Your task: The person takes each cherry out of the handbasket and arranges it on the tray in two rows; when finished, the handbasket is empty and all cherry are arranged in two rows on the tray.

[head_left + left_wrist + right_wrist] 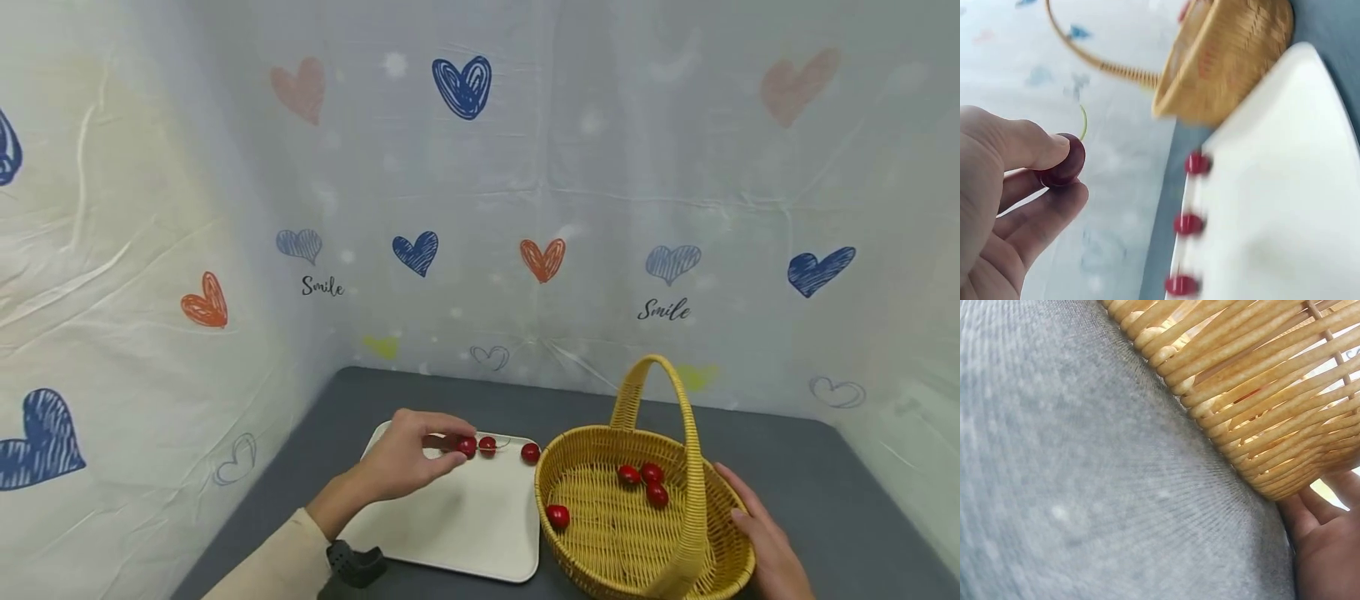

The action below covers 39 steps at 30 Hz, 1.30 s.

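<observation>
In the basket (600, 537) right fingers (742, 490) hold, only the head view clearly shows four cherries (657, 497), left fingers (1060, 212) pinching another cherry (1067, 164).

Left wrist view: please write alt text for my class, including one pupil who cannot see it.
A left hand pinches a dark red cherry with a green stem. Three more cherries lie along one edge of a white tray, near a woven basket.
</observation>
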Each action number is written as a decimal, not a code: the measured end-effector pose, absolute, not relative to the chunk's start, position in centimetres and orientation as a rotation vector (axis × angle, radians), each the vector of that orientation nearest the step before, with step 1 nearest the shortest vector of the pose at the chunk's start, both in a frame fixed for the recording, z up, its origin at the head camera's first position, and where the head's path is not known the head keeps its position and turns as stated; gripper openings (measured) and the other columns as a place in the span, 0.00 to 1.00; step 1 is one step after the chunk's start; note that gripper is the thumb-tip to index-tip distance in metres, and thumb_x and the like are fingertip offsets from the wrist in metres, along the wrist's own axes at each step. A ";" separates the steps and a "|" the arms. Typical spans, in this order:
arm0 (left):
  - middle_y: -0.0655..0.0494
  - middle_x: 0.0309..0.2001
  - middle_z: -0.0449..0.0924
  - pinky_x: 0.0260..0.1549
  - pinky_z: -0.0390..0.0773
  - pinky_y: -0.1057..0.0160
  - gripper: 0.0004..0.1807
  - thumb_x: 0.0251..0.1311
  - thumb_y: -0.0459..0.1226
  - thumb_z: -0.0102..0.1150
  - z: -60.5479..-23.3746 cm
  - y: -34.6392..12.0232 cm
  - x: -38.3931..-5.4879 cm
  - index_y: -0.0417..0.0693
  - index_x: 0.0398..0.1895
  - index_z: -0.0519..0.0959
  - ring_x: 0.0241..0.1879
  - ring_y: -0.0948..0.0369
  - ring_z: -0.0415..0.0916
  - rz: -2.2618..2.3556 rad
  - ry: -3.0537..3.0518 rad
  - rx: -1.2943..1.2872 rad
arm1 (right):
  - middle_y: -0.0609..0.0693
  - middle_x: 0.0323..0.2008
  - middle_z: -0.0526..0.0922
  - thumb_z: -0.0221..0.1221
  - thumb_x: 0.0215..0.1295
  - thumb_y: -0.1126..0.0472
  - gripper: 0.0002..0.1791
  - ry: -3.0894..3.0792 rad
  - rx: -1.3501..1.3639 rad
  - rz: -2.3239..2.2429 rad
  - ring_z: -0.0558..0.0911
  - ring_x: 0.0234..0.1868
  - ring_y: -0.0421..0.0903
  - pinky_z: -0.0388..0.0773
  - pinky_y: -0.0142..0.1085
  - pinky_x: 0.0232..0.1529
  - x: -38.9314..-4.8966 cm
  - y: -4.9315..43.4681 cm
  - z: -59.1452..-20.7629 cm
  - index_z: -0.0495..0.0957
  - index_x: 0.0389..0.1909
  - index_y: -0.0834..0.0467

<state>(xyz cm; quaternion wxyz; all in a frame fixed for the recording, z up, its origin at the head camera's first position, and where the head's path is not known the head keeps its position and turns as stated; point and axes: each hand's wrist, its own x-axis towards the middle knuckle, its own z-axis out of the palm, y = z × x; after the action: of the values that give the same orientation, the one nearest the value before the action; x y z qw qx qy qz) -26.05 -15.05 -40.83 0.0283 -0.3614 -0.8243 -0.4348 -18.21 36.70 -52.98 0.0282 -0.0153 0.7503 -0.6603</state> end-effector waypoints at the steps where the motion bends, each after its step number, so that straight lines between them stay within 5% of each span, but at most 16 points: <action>1: 0.54 0.54 0.92 0.51 0.91 0.64 0.19 0.66 0.27 0.74 -40.9 -16.1 -26.1 0.50 0.58 0.90 0.52 0.56 0.92 -1.310 -2.553 -1.087 | 0.19 0.63 0.62 0.35 0.94 0.49 0.36 2.318 -0.040 -2.032 0.80 0.56 0.22 0.88 0.33 0.48 -18.2 36.7 -53.0 0.35 0.92 0.50; 16: 0.37 0.60 0.88 0.50 0.91 0.61 0.20 0.65 0.26 0.74 -44.1 -24.1 -28.8 0.39 0.61 0.88 0.54 0.45 0.92 -1.541 -2.606 -0.693 | 0.13 0.61 0.66 0.34 0.94 0.51 0.34 2.316 -0.064 -2.043 0.81 0.55 0.24 0.89 0.34 0.47 -18.2 36.8 -53.2 0.36 0.92 0.48; 22: 0.33 0.60 0.87 0.49 0.92 0.60 0.21 0.66 0.25 0.72 -46.0 -23.8 -30.0 0.32 0.62 0.86 0.57 0.40 0.90 -1.641 -2.620 -0.608 | 0.26 0.67 0.60 0.34 0.94 0.47 0.35 2.366 -0.003 -1.973 0.79 0.55 0.21 0.88 0.33 0.47 -18.4 36.7 -53.1 0.36 0.92 0.50; 30: 0.39 0.56 0.90 0.49 0.92 0.60 0.18 0.65 0.25 0.73 -48.9 -23.2 -31.8 0.39 0.57 0.90 0.56 0.44 0.90 -1.509 -2.675 -0.483 | 0.31 0.69 0.59 0.35 0.93 0.46 0.36 2.420 -0.001 -1.955 0.78 0.56 0.19 0.88 0.33 0.47 -18.2 36.4 -52.8 0.37 0.92 0.52; 39: 0.49 0.51 0.93 0.47 0.92 0.58 0.17 0.62 0.23 0.74 -50.6 -22.3 -33.2 0.46 0.52 0.93 0.49 0.54 0.91 -1.194 -2.735 -0.372 | 0.19 0.63 0.62 0.35 0.94 0.48 0.35 2.415 -0.015 -1.977 0.82 0.55 0.24 0.90 0.38 0.45 -18.1 36.4 -53.0 0.38 0.91 0.52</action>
<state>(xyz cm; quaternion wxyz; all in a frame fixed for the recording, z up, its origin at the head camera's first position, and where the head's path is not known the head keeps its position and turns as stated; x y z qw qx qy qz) -33.20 -22.31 -50.59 0.0670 -0.1234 -0.9074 -0.3962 -18.09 36.42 -52.99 0.0101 -0.0047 0.7738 -0.6334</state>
